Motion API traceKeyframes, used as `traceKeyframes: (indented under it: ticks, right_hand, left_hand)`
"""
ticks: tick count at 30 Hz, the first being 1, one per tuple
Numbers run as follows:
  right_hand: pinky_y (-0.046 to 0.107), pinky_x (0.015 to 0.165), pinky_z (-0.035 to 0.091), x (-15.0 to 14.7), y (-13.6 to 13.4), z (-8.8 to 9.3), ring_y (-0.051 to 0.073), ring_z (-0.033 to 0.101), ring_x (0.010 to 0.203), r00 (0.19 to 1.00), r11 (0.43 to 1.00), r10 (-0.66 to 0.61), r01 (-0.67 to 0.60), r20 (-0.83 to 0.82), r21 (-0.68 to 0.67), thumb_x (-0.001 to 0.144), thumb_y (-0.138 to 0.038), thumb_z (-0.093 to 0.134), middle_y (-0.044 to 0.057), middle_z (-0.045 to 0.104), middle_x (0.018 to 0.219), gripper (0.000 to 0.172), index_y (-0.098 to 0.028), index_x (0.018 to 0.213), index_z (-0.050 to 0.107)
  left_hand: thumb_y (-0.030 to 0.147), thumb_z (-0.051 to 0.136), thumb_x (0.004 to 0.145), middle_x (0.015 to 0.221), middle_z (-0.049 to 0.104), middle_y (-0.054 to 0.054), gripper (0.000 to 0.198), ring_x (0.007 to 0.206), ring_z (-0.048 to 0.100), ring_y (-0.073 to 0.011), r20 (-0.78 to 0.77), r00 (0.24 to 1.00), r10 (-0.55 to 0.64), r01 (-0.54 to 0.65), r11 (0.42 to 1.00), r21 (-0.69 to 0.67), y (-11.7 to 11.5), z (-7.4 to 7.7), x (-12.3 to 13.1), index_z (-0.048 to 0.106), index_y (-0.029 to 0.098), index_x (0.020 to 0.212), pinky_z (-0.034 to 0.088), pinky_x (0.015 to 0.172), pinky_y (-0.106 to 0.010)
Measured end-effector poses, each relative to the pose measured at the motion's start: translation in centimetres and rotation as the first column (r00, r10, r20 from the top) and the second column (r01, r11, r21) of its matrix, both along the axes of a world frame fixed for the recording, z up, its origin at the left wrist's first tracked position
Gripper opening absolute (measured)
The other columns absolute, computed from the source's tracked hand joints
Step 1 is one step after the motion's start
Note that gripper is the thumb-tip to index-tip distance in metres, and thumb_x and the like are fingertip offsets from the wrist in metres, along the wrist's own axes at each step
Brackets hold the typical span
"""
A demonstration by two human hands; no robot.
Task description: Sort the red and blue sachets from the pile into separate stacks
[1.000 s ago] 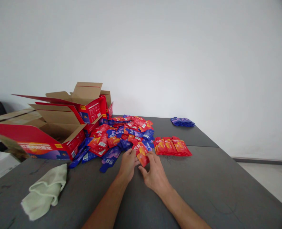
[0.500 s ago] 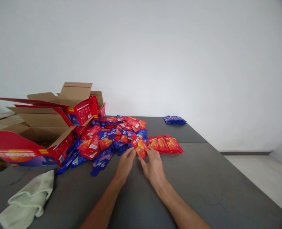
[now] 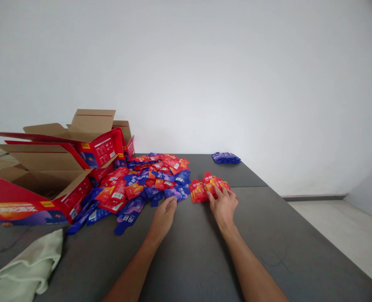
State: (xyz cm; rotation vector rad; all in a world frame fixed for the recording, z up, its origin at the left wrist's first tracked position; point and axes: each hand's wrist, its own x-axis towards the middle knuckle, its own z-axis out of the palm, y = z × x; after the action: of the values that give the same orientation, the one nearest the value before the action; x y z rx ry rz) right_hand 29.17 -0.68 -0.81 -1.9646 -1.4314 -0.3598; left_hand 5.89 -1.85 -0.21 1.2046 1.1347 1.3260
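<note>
Red sachet stack under right hand, open boxes leftward

Open boxes left; pale cloth nearer; blue packets beyond.

one left hand and one right hand. one pale green cloth. at least two open red boxes. one small blue sachet stack, one red sachet row, and one mixed sachet heap too tangled to count.
</note>
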Motion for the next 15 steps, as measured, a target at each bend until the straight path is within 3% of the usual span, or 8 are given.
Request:
traceKeyframes:
  ticks: [4,9,15]
  right_hand:
    - [0.05,0.092,0.028,0.5,0.1,-0.6,0.037,0.04,0.116,0.998,0.998,-0.052,0.053,0.019,-0.035,0.09,-0.048,0.052,0.015,0.061,0.121,0.039,-0.024,0.115,0.07]
    - [0.052,0.091,0.028,0.4,0.2,-1.1,0.038,0.038,0.117,0.996,0.996,-0.075,0.077,0.058,-0.039,0.09,-0.051,0.051,0.017,0.061,0.12,0.042,-0.023,0.114,0.07]
    - [0.054,0.092,0.03,-0.5,0.0,-1.0,0.039,0.037,0.121,0.992,0.994,-0.108,0.109,0.064,-0.018,0.088,-0.052,0.052,0.018,0.049,0.136,0.042,-0.022,0.111,0.07]
  left_hand:
    - [0.035,0.069,0.077,0.111,0.071,-0.01,0.028,0.108,0.064,-0.0264,-0.06,0.998,0.005,-0.004,1.0,0.013,-0.2,0.2,0.1,0.074,0.022,0.101,0.042,0.1,-0.037]
    - [0.031,0.071,0.074,0.107,0.073,-0.009,0.025,0.106,0.064,-0.0262,-0.026,0.999,0.023,-0.023,1.0,0.016,-0.3,0.3,0.1,0.075,0.022,0.096,0.043,0.098,-0.035]
    - [0.035,0.064,0.08,0.108,0.072,-0.009,0.026,0.106,0.063,-0.0263,-0.13,0.991,0.008,-0.001,0.998,0.056,-0.4,0.2,-0.1,0.074,0.022,0.101,0.043,0.098,-0.035]
